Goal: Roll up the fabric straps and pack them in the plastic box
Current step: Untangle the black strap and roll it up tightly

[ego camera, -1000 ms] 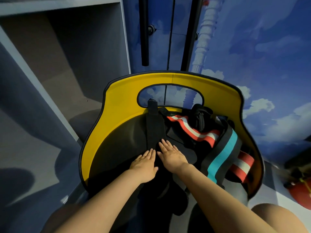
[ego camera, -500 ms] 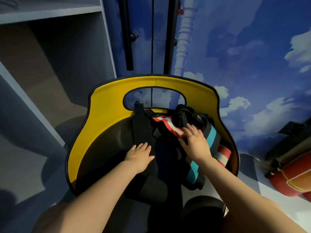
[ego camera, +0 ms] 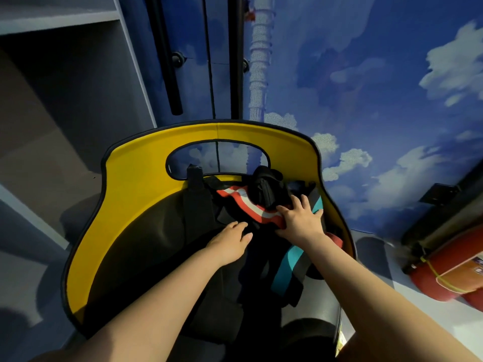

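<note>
Yellow chair point(ego camera: 136, 194), right hand point(ego camera: 300, 218) covering straps point(ego camera: 251, 205)

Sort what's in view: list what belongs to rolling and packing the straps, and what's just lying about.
Belongs to the job:
- red-and-white striped strap, under the right hand
- teal-and-black strap
- black strap, beside the left hand
- black strap bundle

Just lying about:
- yellow chair holding the straps
- red cylinder
- grey shelf

No plastic box is visible.

The right hand point(ego camera: 300, 220) covers part of the red-and-white strap point(ego camera: 251, 205), and the red cylinder point(ego camera: 449, 273) is cut off by the right edge.
</note>
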